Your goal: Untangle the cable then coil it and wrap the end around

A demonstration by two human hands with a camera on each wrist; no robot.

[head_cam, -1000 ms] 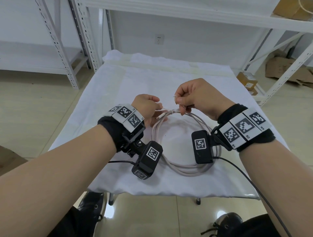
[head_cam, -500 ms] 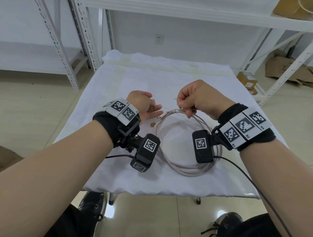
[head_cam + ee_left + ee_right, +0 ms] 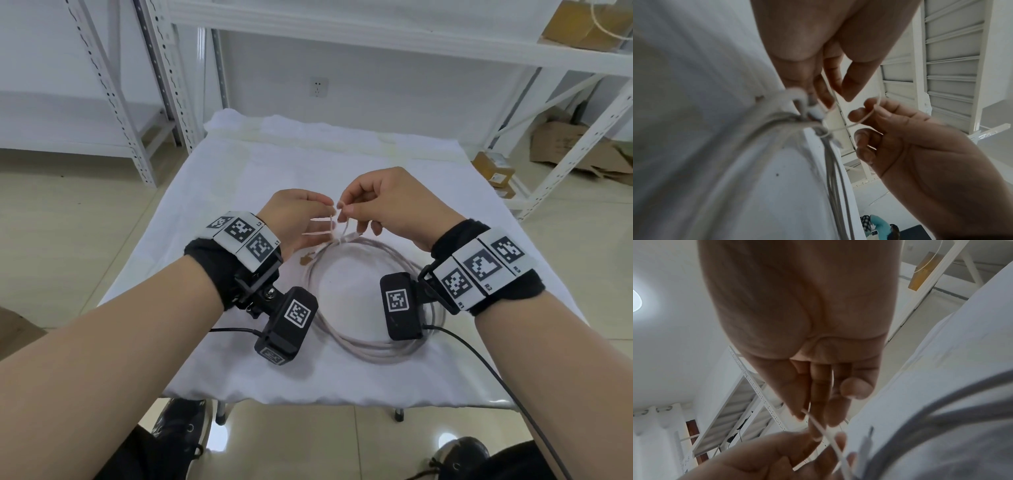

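Note:
A light grey cable [image 3: 370, 349] lies coiled in a ring on the white-clothed table [image 3: 212, 192]. A thin white tie [image 3: 323, 229] is looped round the bundle at the ring's far side [image 3: 824, 134]. My left hand [image 3: 327, 214] pinches one end of the tie just above the coil. My right hand [image 3: 344, 214] pinches the other end between thumb and forefinger, fingertips almost touching the left's. In the left wrist view the tie [image 3: 863, 118] runs from the bundle to the right hand [image 3: 865, 112]. A cable plug [image 3: 308, 257] rests on the cloth beside the left hand.
White metal shelving [image 3: 137, 113] stands behind and to the left, and more racks [image 3: 582, 144] at the right hold cardboard boxes [image 3: 493, 171]. Black camera leads [image 3: 479, 363] trail off the table's near edge. My shoes [image 3: 178, 428] are below it.
The left hand drew out to the left, then came back toward the right hand. Both hands now hold the tie ends raised with fingertips close together over the coil.

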